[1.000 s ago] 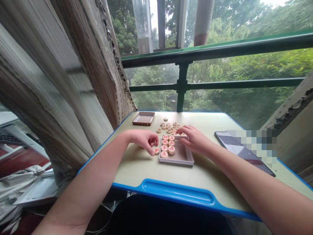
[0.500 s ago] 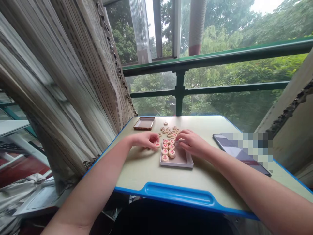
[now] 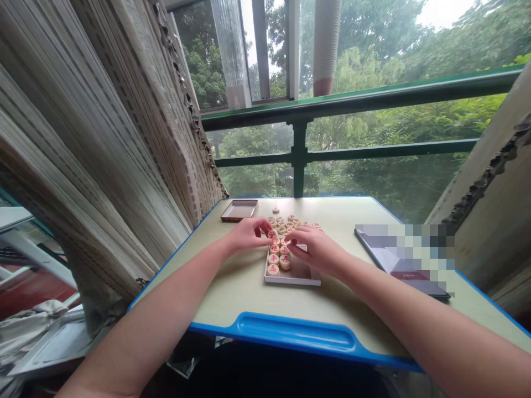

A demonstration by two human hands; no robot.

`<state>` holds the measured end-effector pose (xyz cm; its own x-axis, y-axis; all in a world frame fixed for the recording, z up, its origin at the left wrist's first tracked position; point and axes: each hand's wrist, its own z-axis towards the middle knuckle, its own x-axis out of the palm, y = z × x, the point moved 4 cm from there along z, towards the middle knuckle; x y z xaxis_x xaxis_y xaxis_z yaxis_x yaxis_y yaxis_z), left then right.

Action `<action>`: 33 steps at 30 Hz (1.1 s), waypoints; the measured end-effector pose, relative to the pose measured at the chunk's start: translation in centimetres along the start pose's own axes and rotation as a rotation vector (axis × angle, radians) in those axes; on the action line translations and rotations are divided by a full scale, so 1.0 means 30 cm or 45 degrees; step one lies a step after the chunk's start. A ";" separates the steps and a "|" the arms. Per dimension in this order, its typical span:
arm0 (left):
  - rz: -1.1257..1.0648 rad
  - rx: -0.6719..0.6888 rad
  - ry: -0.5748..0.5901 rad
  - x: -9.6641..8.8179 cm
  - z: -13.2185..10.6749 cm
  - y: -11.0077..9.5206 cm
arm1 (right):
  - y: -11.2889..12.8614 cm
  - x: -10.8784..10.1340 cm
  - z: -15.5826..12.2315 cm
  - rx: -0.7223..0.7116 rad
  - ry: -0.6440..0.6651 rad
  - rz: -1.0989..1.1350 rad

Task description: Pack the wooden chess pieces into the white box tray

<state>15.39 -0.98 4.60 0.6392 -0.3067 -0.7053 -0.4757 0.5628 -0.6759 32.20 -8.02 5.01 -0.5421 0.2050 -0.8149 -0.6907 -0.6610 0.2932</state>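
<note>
A shallow grey tray (image 3: 295,275) lies on the cream table (image 3: 249,287). Several round wooden game pieces with red characters (image 3: 279,261) are lined up along its left side. My left hand (image 3: 245,234) reaches over the tray's far left corner with thumb and fingers pinched on one such piece (image 3: 271,234). My right hand (image 3: 312,249) rests over the tray's far edge, fingers curled and close together, its fingertips beside the left hand's. A loose heap of wooden pieces (image 3: 290,222) lies just beyond both hands.
A brown tray lid (image 3: 239,210) sits at the table's far left. A dark tablet (image 3: 398,264) lies on the right. Bamboo blinds (image 3: 108,143) hang close on the left, a green railing (image 3: 365,99) and window stand behind. A blue lip (image 3: 298,331) edges the table front.
My left hand picked a piece off the table left of the tray and carried it up to the tray's far left corner. My right hand shifted slightly left, toward it.
</note>
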 end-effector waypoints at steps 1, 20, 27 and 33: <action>-0.003 0.006 0.000 0.003 -0.002 -0.005 | -0.001 0.001 0.000 0.006 -0.005 -0.012; -0.440 0.168 0.022 0.047 -0.042 -0.097 | 0.013 -0.016 0.002 0.341 0.027 0.479; -0.505 0.091 -0.084 0.031 -0.036 -0.091 | 0.020 -0.011 -0.002 0.516 0.092 0.949; -0.561 0.150 0.017 0.032 -0.044 -0.126 | 0.017 0.007 -0.007 0.433 0.166 0.782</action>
<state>17.00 -4.43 6.18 0.7572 -0.5456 -0.3592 -0.0878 0.4599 -0.8836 31.84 -8.46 4.87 -0.8342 -0.2337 -0.4995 -0.4015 -0.3636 0.8406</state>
